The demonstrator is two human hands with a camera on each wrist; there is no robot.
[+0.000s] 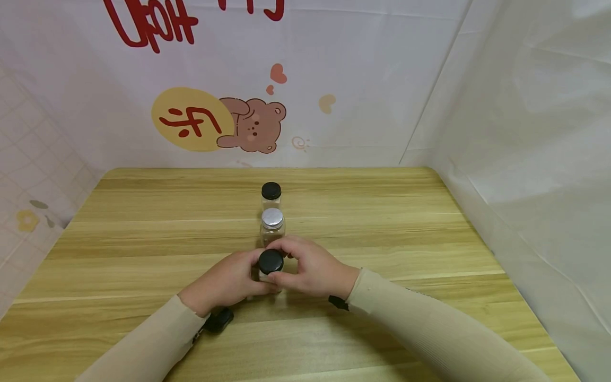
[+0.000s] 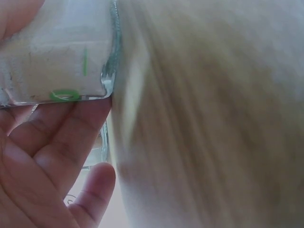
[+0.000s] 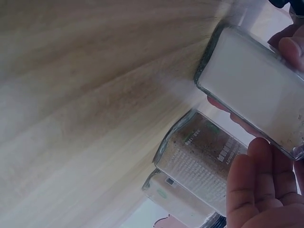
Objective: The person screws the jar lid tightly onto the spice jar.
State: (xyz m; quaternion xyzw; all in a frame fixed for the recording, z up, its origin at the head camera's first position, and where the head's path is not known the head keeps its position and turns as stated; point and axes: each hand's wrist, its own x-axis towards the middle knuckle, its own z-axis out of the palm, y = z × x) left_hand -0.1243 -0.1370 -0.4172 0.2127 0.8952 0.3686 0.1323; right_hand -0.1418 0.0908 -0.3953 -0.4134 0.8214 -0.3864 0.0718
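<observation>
A square glass jar of whitish powder (image 3: 251, 71) with a black lid (image 1: 270, 261) is between my two hands. My left hand (image 1: 226, 281) holds it from the left, thumb and fingers around the glass body. From the right, my right hand (image 1: 317, 268) grips it at the top, thumb in front and fingers behind, just below the lid. Right behind it is a jar of brownish powder (image 3: 199, 156) with a silver lid (image 1: 272, 218). Farther back stands a third jar (image 3: 178, 197), light inside and black-lidded.
The three jars form a line running away from me on the wood-grain table (image 1: 372, 223). White printed sheeting (image 1: 363, 69) hangs behind the table and along both sides. A black device (image 1: 220, 320) sits under my left wrist.
</observation>
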